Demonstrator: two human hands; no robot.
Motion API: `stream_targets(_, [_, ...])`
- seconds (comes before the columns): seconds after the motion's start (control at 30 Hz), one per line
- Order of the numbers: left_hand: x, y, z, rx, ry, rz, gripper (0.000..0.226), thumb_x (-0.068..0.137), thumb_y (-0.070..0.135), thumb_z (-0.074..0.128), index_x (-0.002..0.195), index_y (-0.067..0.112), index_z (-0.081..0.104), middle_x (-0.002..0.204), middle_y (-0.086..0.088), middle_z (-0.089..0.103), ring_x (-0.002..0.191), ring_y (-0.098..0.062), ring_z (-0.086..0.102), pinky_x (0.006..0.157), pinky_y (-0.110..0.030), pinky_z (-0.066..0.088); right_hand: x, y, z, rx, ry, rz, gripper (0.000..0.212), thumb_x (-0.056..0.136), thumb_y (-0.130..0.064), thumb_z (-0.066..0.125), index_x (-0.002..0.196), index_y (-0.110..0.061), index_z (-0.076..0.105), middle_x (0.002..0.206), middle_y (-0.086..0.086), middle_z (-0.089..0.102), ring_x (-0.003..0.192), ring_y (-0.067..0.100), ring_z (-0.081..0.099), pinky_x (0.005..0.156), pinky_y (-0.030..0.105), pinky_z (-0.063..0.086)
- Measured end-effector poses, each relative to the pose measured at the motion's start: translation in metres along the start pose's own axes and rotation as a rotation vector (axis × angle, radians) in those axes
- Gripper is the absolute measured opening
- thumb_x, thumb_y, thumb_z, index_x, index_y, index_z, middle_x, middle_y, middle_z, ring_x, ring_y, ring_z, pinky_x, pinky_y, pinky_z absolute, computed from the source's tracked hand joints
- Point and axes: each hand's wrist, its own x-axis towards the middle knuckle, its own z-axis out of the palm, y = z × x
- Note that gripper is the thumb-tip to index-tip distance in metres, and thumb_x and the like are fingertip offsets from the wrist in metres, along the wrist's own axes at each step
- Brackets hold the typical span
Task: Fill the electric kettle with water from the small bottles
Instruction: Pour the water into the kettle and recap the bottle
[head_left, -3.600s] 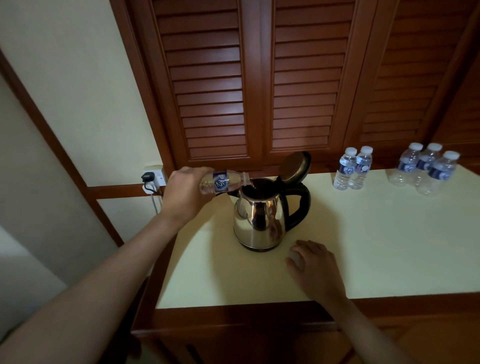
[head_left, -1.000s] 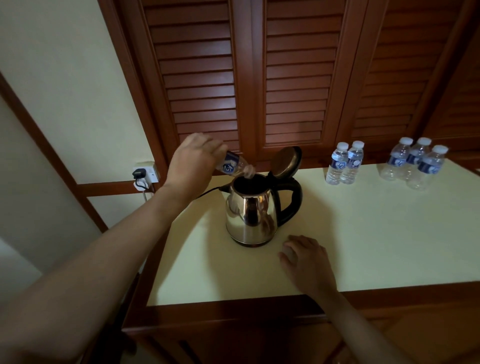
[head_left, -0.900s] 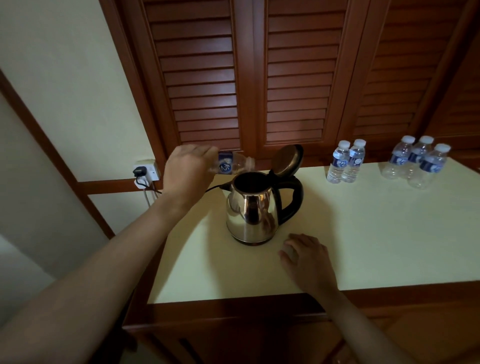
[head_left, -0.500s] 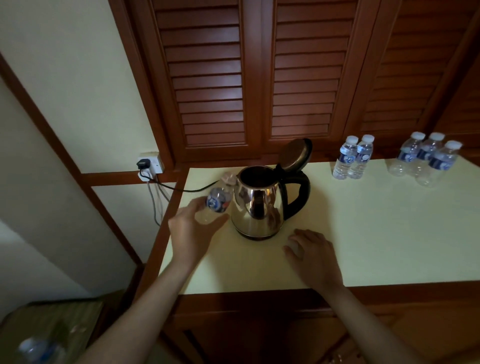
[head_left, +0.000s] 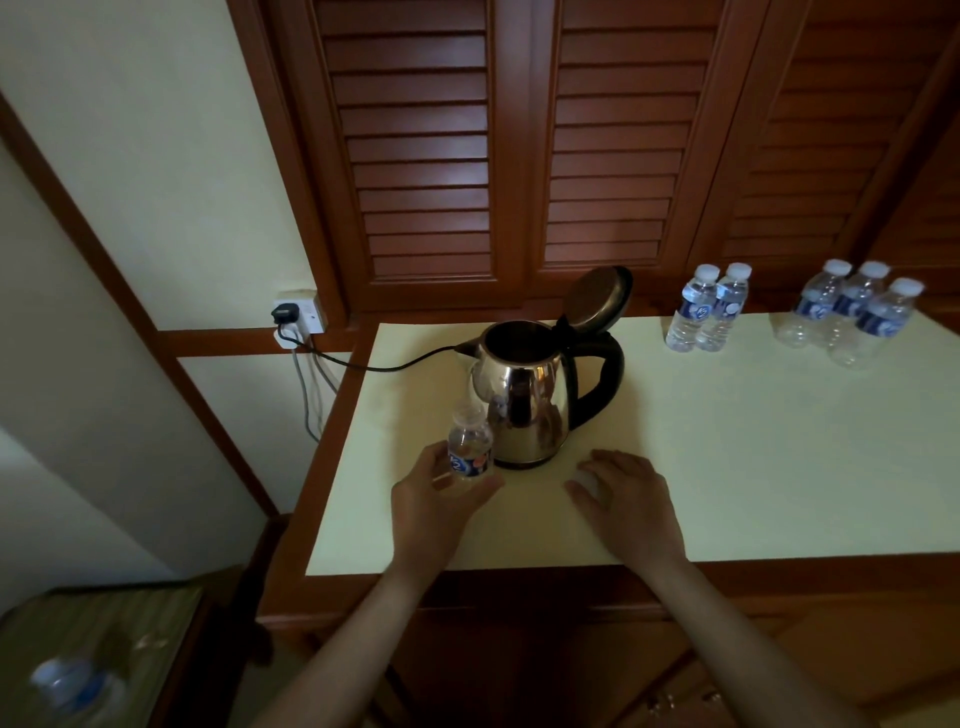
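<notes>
Left hand (head_left: 441, 501) wrapped round the foot of an uncapped small water bottle (head_left: 470, 449), upright at the electric kettle's (head_left: 524, 400) seven o'clock.

Right hand (head_left: 626, 499) lay flat and loose-fingered on the cream tabletop (head_left: 753, 441) at the kettle's five o'clock, gripping nothing; a pale spot under its fingers might have been a cap. The kettle stood with its lid (head_left: 597, 301) tipped back and its cord (head_left: 374, 366) running to the wall socket (head_left: 301, 317) at ten o'clock. A pair of capped bottles (head_left: 707, 312) waited at two o'clock, a trio of capped bottles (head_left: 852, 319) beyond. The held bottle looked nearly empty and light, just beside the kettle wall. A careless release could topple it and send drips toward the cord, and a reach across for a fresh bottle could clip the raised lid.
</notes>
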Motion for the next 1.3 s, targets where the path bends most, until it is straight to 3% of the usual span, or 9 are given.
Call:
stream_targets(0.17, [-0.002, -0.001, 0.0, 0.003, 0.001, -0.026, 0.059, 0.071, 0.043, 0.089, 0.121, 0.036, 0.059, 0.102, 0.027, 0.067, 0.096, 0.013, 0.062, 0.072, -0.005, 0.048, 0.001, -0.003, -0.005, -0.065, 0.022, -0.002, 0.037, 0.086, -0.058, 0.057, 0.097, -0.027, 0.074, 0.098, -0.004, 0.07, 0.092, 0.026, 0.06, 0.08, 0.038, 0.049])
stream_targets(0.27, [0.0, -0.001, 0.003, 0.02, -0.002, -0.029, 0.061, 0.068, 0.046, 0.089, 0.121, 0.035, 0.06, 0.103, 0.025, 0.067, 0.094, 0.013, 0.059, 0.072, -0.004, 0.047, 0.005, -0.021, -0.017, 0.016, 0.099, -0.026, 0.027, 0.089, -0.048, 0.063, 0.097, -0.025, 0.074, 0.092, -0.005, 0.069, 0.085, 0.023, 0.059, 0.077, 0.039, 0.05])
stream_targets(0.33, [0.0, 0.0, 0.004, 0.021, 0.003, -0.03, 0.059, 0.067, 0.044, 0.09, 0.118, 0.035, 0.062, 0.1, 0.025, 0.067, 0.091, 0.017, 0.059, 0.07, -0.002, 0.046, 0.013, -0.044, -0.031, 0.179, 0.126, -0.058, 0.021, 0.089, -0.041, 0.069, 0.102, -0.025, 0.072, 0.096, -0.009, 0.066, 0.089, 0.017, 0.055, 0.079, 0.034, 0.046])
stream_targets(0.53, [0.001, -0.003, 0.002, 0.026, 0.008, -0.045, 0.051, 0.066, 0.046, 0.09, 0.11, 0.04, 0.063, 0.096, 0.025, 0.07, 0.091, 0.01, 0.063, 0.069, -0.004, 0.047, 0.054, -0.116, -0.072, 0.421, -0.053, -0.275, 0.039, 0.09, -0.037, 0.069, 0.124, -0.016, 0.068, 0.114, -0.002, 0.067, 0.103, 0.01, 0.057, 0.087, 0.024, 0.046])
stream_targets(0.67, [0.0, -0.002, 0.001, 0.02, -0.004, -0.053, 0.05, 0.067, 0.045, 0.089, 0.11, 0.04, 0.062, 0.095, 0.026, 0.068, 0.09, 0.01, 0.062, 0.069, -0.006, 0.047, 0.073, -0.132, -0.08, 0.339, -0.252, -0.397, 0.037, 0.094, -0.028, 0.067, 0.13, -0.017, 0.066, 0.111, -0.008, 0.066, 0.099, 0.003, 0.054, 0.084, 0.017, 0.04])
stream_targets(0.87, [0.001, -0.006, 0.003, 0.06, -0.001, -0.05, 0.05, 0.066, 0.052, 0.087, 0.107, 0.043, 0.06, 0.093, 0.026, 0.067, 0.091, 0.007, 0.062, 0.073, -0.012, 0.049, 0.087, -0.141, -0.084, 0.227, -0.418, -0.507, 0.036, 0.095, -0.018, 0.064, 0.13, -0.022, 0.065, 0.13, -0.002, 0.066, 0.116, 0.012, 0.056, 0.098, 0.033, 0.046])
stream_targets(1.0, [0.002, -0.012, 0.006, 0.057, 0.001, -0.039, 0.056, 0.065, 0.055, 0.086, 0.112, 0.034, 0.065, 0.098, 0.018, 0.073, 0.092, 0.002, 0.065, 0.076, -0.02, 0.054, 0.096, -0.146, -0.086, 0.122, -0.477, -0.543, 0.033, 0.094, -0.014, 0.063, 0.125, -0.027, 0.068, 0.124, -0.003, 0.069, 0.103, 0.009, 0.057, 0.084, 0.028, 0.048])
stream_targets(1.07, [0.002, -0.012, 0.006, 0.067, -0.005, -0.038, 0.057, 0.065, 0.055, 0.086, 0.113, 0.033, 0.066, 0.099, 0.017, 0.073, 0.091, 0.001, 0.066, 0.074, -0.018, 0.053, 0.1, -0.149, -0.087, 0.078, -0.493, -0.56, 0.035, 0.092, -0.013, 0.066, 0.123, -0.029, 0.069, 0.12, -0.003, 0.069, 0.092, 0.003, 0.052, 0.074, 0.02, 0.041])
stream_targets(1.3, [0.002, -0.014, 0.002, 0.05, -0.075, -0.074, 0.059, 0.069, 0.039, 0.09, 0.123, 0.031, 0.066, 0.106, 0.021, 0.07, 0.097, 0.005, 0.064, 0.074, -0.003, 0.048, 0.105, -0.153, -0.098, -0.036, -0.531, -0.512, 0.025, 0.091, -0.028, 0.068, 0.115, -0.033, 0.069, 0.107, -0.004, 0.063, 0.093, 0.013, 0.054, 0.079, 0.035, 0.049])
